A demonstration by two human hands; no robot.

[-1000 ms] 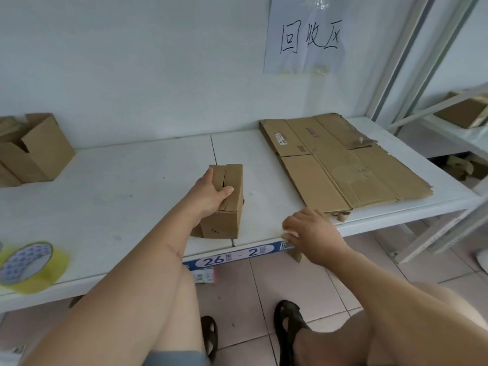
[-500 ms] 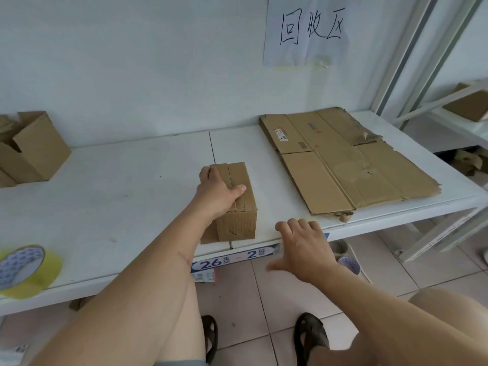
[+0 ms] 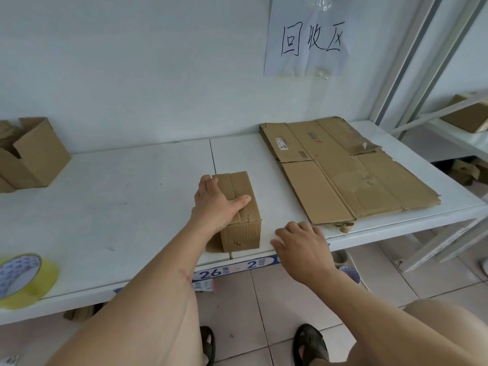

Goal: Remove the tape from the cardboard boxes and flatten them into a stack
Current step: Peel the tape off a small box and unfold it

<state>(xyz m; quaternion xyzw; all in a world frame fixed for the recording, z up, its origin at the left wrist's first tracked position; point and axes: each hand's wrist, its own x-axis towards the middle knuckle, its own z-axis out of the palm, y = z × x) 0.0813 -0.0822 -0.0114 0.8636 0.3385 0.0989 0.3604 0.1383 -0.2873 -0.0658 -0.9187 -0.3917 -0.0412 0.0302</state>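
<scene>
Small box (image 3: 239, 211) near table (image 3: 132, 207) front edge; my left hand (image 3: 215, 204) grips its top. Right hand (image 3: 301, 249) relaxed, empty beside it. Risk: one-handed peeling drags the box off the edge.

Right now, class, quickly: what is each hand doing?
Left hand: grips the small cardboard box, thumb across its top.
Right hand: open, holding nothing, fingers on the shelf edge.
</scene>
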